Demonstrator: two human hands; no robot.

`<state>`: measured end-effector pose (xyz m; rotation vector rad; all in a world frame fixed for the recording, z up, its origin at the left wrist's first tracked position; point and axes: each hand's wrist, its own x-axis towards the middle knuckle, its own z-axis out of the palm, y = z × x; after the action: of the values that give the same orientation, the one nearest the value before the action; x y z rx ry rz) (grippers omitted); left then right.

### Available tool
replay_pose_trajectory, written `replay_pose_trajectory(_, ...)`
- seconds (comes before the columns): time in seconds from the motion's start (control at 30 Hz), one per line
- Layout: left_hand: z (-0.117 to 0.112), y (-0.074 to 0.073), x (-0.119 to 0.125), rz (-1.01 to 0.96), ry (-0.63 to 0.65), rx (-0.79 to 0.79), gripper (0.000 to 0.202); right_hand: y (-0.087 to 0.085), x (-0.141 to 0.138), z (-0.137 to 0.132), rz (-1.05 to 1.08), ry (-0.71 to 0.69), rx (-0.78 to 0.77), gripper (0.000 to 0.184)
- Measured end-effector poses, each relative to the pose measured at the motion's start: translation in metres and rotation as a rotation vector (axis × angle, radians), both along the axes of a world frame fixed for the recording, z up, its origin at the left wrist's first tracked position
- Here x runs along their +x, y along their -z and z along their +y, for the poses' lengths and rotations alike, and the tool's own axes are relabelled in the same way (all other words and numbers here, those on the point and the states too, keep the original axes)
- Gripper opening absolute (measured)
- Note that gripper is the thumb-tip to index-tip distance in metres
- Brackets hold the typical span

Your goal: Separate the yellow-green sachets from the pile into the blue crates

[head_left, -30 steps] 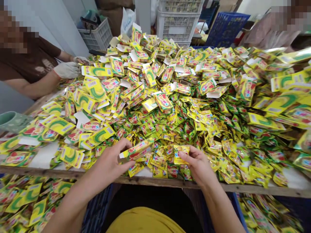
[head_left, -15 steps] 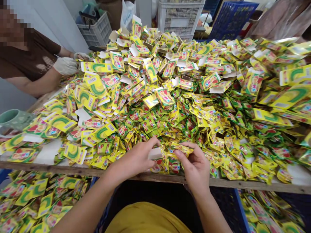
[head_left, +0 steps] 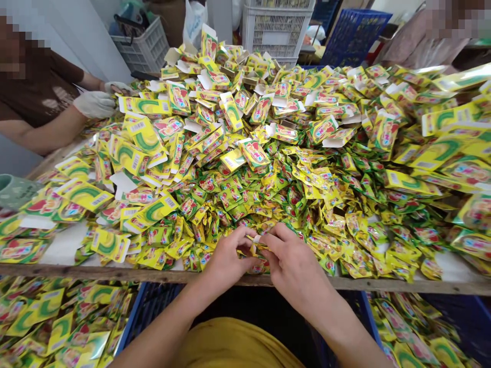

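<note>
Near the table's front edge, my left hand (head_left: 228, 258) is closed round a small yellow carton (head_left: 253, 249), most of it hidden by the fingers. A bit of its white flap shows between my hands. My right hand (head_left: 291, 259) is closed too, its fingers and thumb pressed at the carton's end. Whether a sachet is also between those fingers is hidden. Right behind both hands lies a heap of small yellow and green sachets (head_left: 230, 197). Printed cartons (head_left: 148, 135), several with white flaps open, are piled farther back and to the left.
A co-worker's gloved hand (head_left: 94, 105) is at the pile's left end; another person (head_left: 414, 46) is at the back right. A green mug (head_left: 17, 191) stands at the left. Blue crates (head_left: 130, 319) sit below the wooden table edge (head_left: 184, 276). White crates (head_left: 276, 33) stand behind.
My right hand has moved left from holding a yellow sachet apart to meet the carton in my left hand. The sachet is now out of sight. The view has shifted slightly.
</note>
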<state>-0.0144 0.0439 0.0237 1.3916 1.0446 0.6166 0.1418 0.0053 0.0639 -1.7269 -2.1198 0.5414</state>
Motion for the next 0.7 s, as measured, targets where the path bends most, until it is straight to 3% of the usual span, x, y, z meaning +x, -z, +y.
replay_pose_trajectory(0.13, -0.004, 0.006, 0.000, -0.015, 0.003, 0.042, 0.034, -0.009, 0.000, 0.004, -0.136, -0.070, -0.030, 0.034)
replay_pose_trajectory(0.33, -0.012, 0.018, -0.007, -0.109, 0.044, -0.002, 0.015, -0.012, -0.004, 0.009, -0.061, -0.139, -0.035, 0.024)
replay_pose_trajectory(0.5, -0.016, 0.022, -0.011, -0.054, -0.003, 0.068, 0.014, -0.020, -0.010, 0.008, -0.213, -0.217, 0.001, 0.027)
replay_pose_trajectory(0.7, -0.015, 0.028, -0.019, -0.068, 0.034, 0.006, 0.025, -0.005, 0.010, 0.018, 0.041, -0.236, 0.062, 0.025)
